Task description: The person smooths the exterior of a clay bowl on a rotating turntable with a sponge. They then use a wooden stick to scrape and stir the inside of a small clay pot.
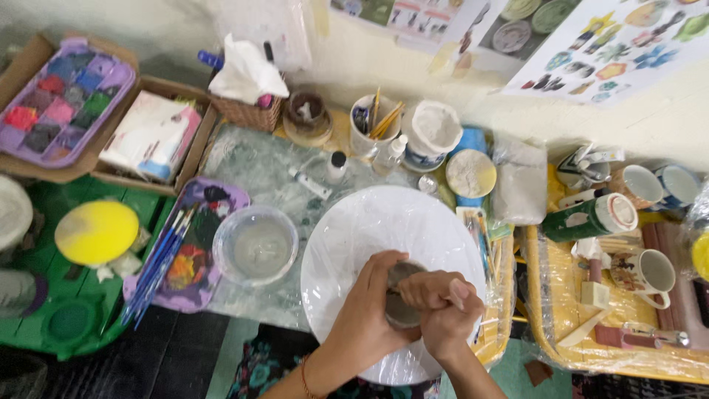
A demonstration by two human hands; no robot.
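A lump of grey clay [402, 295] sits between both hands over a round white board [354, 229] wrapped in clear film. My left hand [365, 310] cups the clay from the left and below, fingers curled round it. From the right, my right hand [443, 307] presses on it with the fingers folded over the top. Most of the clay is hidden by the fingers.
A clear bowl of water [255, 246] stands left of the board, beside a purple palette [199, 251] with paint and blue brushes [159, 262]. Behind are a brush cup [373, 122], small bottles, a powder bag and a basket. A yellow tray [628, 347] with mugs lies right.
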